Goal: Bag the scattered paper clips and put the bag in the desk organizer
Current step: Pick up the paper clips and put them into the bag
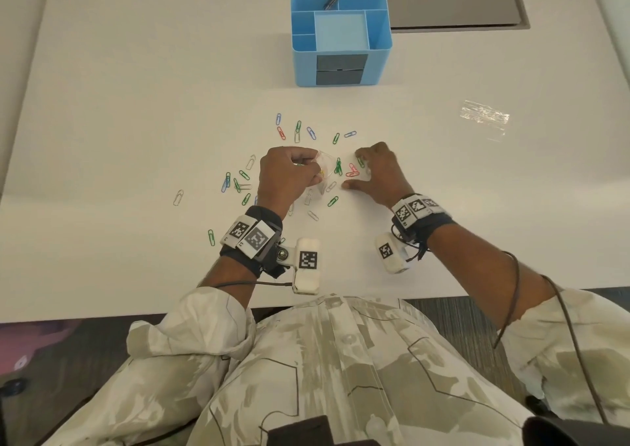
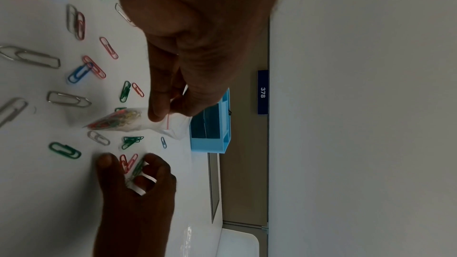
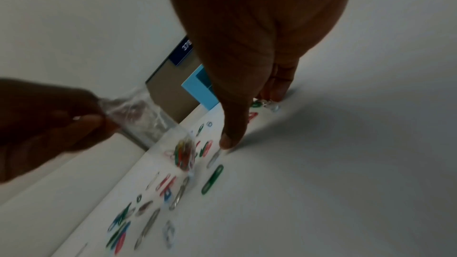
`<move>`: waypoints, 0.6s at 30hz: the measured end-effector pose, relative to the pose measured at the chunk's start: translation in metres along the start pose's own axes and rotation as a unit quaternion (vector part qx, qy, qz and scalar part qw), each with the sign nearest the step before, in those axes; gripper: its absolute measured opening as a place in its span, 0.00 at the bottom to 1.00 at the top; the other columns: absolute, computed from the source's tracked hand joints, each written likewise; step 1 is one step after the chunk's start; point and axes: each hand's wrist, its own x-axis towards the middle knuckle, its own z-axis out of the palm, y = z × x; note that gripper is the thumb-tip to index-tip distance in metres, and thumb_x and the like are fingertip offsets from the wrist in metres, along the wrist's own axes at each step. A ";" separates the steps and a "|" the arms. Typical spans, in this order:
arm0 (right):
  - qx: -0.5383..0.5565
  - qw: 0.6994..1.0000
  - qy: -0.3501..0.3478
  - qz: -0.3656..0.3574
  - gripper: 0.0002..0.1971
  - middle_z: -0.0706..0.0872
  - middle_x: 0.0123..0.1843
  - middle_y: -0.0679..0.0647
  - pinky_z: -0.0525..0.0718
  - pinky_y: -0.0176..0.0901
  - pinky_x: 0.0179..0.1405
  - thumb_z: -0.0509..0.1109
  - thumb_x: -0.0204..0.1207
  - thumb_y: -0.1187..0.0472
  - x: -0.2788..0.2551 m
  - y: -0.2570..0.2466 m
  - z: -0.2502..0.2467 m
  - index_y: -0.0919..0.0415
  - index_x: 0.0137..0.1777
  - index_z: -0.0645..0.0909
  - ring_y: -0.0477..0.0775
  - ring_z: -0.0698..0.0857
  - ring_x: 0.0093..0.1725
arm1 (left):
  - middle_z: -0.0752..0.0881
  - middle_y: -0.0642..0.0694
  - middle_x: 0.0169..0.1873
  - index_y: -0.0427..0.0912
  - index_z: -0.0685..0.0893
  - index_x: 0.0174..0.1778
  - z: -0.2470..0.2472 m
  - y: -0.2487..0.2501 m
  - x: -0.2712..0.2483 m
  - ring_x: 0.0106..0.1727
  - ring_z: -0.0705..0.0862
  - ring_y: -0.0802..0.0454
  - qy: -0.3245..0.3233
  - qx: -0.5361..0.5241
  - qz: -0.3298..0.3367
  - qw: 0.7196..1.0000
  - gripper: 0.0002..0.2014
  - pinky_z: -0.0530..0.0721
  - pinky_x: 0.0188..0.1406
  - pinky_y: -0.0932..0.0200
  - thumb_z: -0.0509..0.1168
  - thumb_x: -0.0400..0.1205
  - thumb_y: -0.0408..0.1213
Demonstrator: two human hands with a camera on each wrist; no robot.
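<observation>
Coloured and silver paper clips (image 1: 238,183) lie scattered on the white desk (image 1: 136,105), in front of the blue desk organizer (image 1: 341,70). My left hand (image 1: 289,173) pinches the mouth of a small clear zip bag (image 1: 324,169) that holds several clips (image 2: 128,122); its bottom corner points down at the desk. Just right of the bag, my right hand (image 1: 354,172) arches over the desk. Its thumb is planted apart from the fingers, whose tips press on a green clip (image 1: 360,162). Red clips (image 1: 353,172) lie between thumb and fingers.
A second clear plastic bag (image 1: 485,118) lies flat at the right. A dark pen (image 1: 332,0) stands in the organizer's back slot. A grey cable hatch (image 1: 456,9) runs behind it. More clips (image 1: 300,130) lie beyond the hands, and one green clip (image 1: 211,237) near my left wrist.
</observation>
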 end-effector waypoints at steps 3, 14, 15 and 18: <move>-0.018 0.999 0.006 -0.046 0.35 0.76 0.64 0.60 0.74 0.46 0.62 0.83 0.68 0.45 -0.009 -0.005 0.011 0.61 0.71 0.78 0.62 0.76 0.63 | 0.95 0.38 0.50 0.38 0.94 0.59 -0.001 0.000 0.000 0.40 0.97 0.46 0.000 -0.001 0.003 1.000 0.13 0.96 0.49 0.57 0.75 0.80 0.24; -0.064 0.988 0.040 -0.138 0.03 0.81 0.47 0.57 0.75 0.46 0.43 0.69 0.82 0.63 -0.026 -0.006 0.021 0.63 0.49 0.81 0.61 0.80 0.43 | 0.94 0.39 0.51 0.38 0.94 0.58 -0.002 0.001 -0.001 0.43 0.97 0.44 0.002 -0.005 0.009 1.000 0.13 0.96 0.46 0.60 0.75 0.80 0.23; -0.067 0.988 0.033 -0.133 0.03 0.82 0.47 0.57 0.74 0.44 0.42 0.69 0.81 0.64 -0.028 -0.005 0.020 0.63 0.51 0.81 0.62 0.81 0.43 | 0.94 0.39 0.51 0.38 0.94 0.58 -0.003 0.001 -0.001 0.43 0.97 0.45 0.003 -0.004 0.010 1.000 0.13 0.96 0.46 0.59 0.75 0.80 0.23; -0.077 0.989 0.016 -0.125 0.10 0.83 0.48 0.58 0.77 0.46 0.43 0.69 0.77 0.67 -0.030 -0.004 0.017 0.63 0.57 0.78 0.63 0.82 0.44 | 0.94 0.40 0.51 0.39 0.94 0.58 -0.002 0.001 -0.001 0.42 0.97 0.46 0.002 0.000 0.009 1.000 0.13 0.96 0.49 0.56 0.75 0.80 0.24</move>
